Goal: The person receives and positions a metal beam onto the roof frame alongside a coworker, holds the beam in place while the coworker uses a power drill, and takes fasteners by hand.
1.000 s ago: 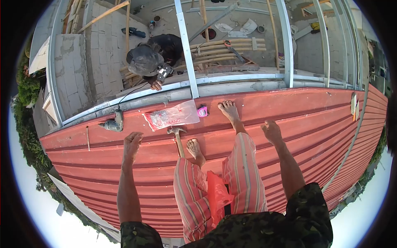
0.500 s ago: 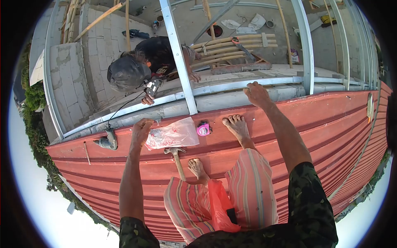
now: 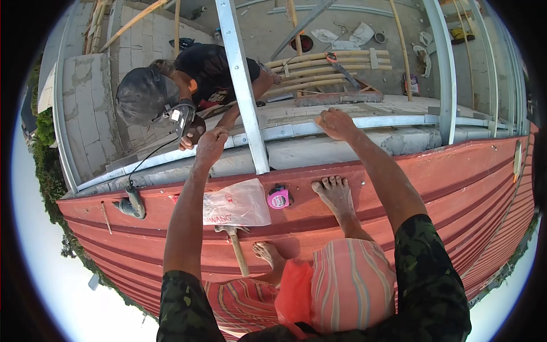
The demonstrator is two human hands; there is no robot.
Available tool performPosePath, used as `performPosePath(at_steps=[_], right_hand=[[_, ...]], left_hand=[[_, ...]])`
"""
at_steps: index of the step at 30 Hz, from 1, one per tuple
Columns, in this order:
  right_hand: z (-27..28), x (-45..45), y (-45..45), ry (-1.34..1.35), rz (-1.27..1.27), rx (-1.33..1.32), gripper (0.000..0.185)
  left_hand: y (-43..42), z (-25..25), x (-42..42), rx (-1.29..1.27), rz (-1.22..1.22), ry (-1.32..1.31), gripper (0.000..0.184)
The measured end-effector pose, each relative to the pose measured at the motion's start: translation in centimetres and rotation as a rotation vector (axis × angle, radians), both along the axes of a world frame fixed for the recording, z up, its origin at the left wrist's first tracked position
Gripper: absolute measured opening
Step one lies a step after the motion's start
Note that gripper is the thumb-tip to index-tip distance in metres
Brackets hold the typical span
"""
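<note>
My left hand (image 3: pixel 212 146) is closed at the horizontal metal rail (image 3: pixel 296 130), beside the co-worker's hand with a power tool (image 3: pixel 182 117). What its fingers hold is hidden. My right hand (image 3: pixel 338 124) is curled at the same rail, right of the upright metal stud (image 3: pixel 242 85); I cannot make out anything in it. On the red roof below lie a plastic bag (image 3: pixel 239 204), a pink tape measure (image 3: pixel 279 197) and a hammer (image 3: pixel 236 251).
A co-worker in a dark cap (image 3: pixel 142 97) leans close behind the rail on the left. A corded drill (image 3: pixel 132 204) lies on the roof at left. Beyond the wall are bamboo poles (image 3: pixel 342 60) and a handsaw (image 3: pixel 345 73). More studs (image 3: pixel 445 74) stand at right.
Both my hands have moved forward to the rail, the right one first. The co-worker and the power tool have shifted left and nearer. The view has tilted, and my body leans forward.
</note>
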State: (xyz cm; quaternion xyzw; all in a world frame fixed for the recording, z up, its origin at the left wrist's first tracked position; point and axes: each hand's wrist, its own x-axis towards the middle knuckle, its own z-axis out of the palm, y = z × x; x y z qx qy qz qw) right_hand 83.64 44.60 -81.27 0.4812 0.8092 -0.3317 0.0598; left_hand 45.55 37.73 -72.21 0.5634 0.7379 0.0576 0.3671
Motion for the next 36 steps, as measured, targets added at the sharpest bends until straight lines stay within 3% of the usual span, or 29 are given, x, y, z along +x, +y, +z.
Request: performPosePath(at_steps=[3, 6, 7, 8, 10, 17, 21, 23, 27, 30, 32, 36], right_hand=[[-0.5, -1.4, 0.2, -0.066, -0.019, -0.270, 0.036], [-3.2, -0.8, -0.8, -0.040, 0.137, -0.112, 0.043], [-2.9, -0.9, -1.2, 0.010, 0.154, 0.052, 0.052], [-2.7, -1.3, -1.1, 0.003, 0.176, 0.063, 0.052], [-2.2, -1.4, -0.5, -0.039, -0.057, -0.146, 0.051], [-0.2, -2.0, -1.6, -0.149, -0.108, -0.070, 0.059], [0.6, -1.5, -2.0, -0.050, -0.107, -0.033, 0.060], [1.8, -1.9, -1.9, -0.062, -0.065, -0.089, 0.058], [-2.8, -1.2, -1.7, -0.063, -0.023, -0.027, 0.057], [-1.2, -1.8, -2.0, -0.077, -0.111, -0.066, 0.055], [-2.9, -1.3, -2.1, 0.052, -0.108, 0.022, 0.051], [-4.6, -0.7, -2.7, 0.051, 0.001, 0.272, 0.045]], left_hand=[[1.4, -0.5, -0.2, -0.006, 0.010, 0.017, 0.027], [1.5, -0.2, -0.7, -0.046, 0.058, 0.086, 0.027], [1.1, -0.4, -1.1, 0.011, 0.020, 0.085, 0.028], [0.4, -0.5, -1.3, 0.066, -0.020, 0.081, 0.028], [-1.3, -0.1, -1.8, 0.169, -0.015, 0.058, 0.031], [-1.5, 0.6, 1.1, 0.133, -0.155, 0.283, 0.035], [0.0, -1.0, 2.8, -0.005, -0.359, 0.414, 0.036], [0.0, -0.9, 3.1, 0.013, -0.371, 0.423, 0.036], [0.3, -1.5, 2.9, 0.028, -0.362, 0.449, 0.037], [0.9, -2.3, 3.2, 0.013, -0.368, 0.436, 0.038], [1.2, -2.8, 2.9, 0.002, -0.379, 0.440, 0.038], [1.9, -3.2, 2.8, -0.056, -0.307, 0.400, 0.040]])
